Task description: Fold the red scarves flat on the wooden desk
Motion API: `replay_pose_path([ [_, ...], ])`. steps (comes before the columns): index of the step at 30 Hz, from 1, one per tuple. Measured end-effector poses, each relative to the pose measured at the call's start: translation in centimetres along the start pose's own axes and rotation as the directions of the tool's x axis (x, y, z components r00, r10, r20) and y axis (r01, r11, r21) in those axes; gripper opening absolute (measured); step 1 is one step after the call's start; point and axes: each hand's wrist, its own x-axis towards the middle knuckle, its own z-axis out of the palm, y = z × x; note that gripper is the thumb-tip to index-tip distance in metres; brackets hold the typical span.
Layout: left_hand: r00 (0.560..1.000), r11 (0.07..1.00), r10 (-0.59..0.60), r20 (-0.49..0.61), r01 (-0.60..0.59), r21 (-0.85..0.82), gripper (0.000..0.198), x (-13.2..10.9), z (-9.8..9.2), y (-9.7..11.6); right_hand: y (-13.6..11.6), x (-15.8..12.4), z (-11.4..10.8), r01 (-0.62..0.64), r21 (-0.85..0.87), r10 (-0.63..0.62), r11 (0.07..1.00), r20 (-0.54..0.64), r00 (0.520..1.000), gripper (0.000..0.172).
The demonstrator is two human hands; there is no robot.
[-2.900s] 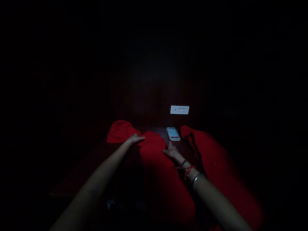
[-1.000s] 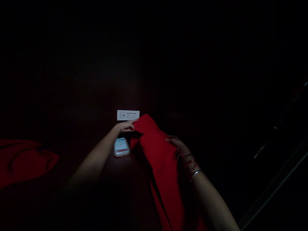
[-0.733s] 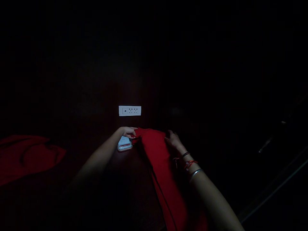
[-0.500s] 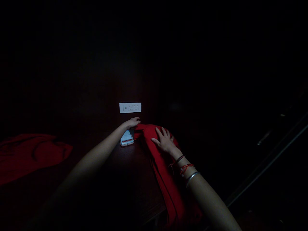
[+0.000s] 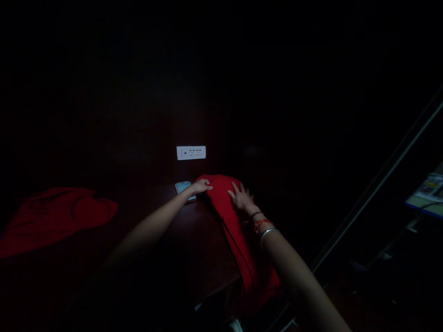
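Note:
A long folded red garment [image 5: 228, 214] lies along the right side of the dark table [image 5: 204, 258], its near end hanging past the front edge; which kind of garment it is, I cannot tell. My left hand [image 5: 201, 186] is closed on its upper left edge, thumb and fingers together. With fingers spread, my right hand [image 5: 242, 199] rests flat on the garment's far right part. Just left of my left hand is a phone [image 5: 182, 186] with a lit screen, partly covered by my wrist.
Another red cloth [image 5: 65, 214] lies loosely at the left of the table. A white socket panel [image 5: 191, 153] is on the dark wall behind. Beyond the table at right runs a pale diagonal edge [image 5: 367, 177], with a blue-edged surface [image 5: 424, 207] past it. Most surroundings are dark.
My left hand has moved from above the phone onto the garment's corner, where the loose strip at the left is now laid over. My right hand stays spread on the garment. The view has shifted slightly.

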Motion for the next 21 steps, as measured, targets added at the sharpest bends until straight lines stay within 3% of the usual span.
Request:
replay_pose_path([
  [4,1.000,0.999,-0.016,-0.008,0.016,-0.046,0.010,0.3,-0.3,1.0,-0.4,1.1,-0.9,0.035,0.018,-0.035,0.999,-0.027,0.999,0.058],
  [10,0.996,0.979,-0.080,0.041,0.086,-0.186,0.008,0.1,-0.7,2.8,0.0,3.2,-2.8,-0.126,0.175,0.141,0.977,-0.078,0.987,0.055],
  [14,0.993,0.952,-0.105,0.061,0.118,-0.284,0.009,0.4,-1.8,3.5,0.6,4.1,-4.3,-0.033,0.164,0.061,0.986,-0.166,0.984,0.043],
  [18,0.996,0.929,-0.094,-0.006,0.085,-0.361,0.005,1.6,-3.0,3.4,0.2,4.8,-5.6,0.067,0.058,-0.043,0.996,-0.346,0.937,0.040],
  [21,0.992,0.926,-0.120,0.023,0.120,-0.358,0.013,1.7,-1.9,2.1,-0.3,5.0,-4.9,0.042,-0.041,-0.052,0.998,-0.285,0.957,0.039],
])
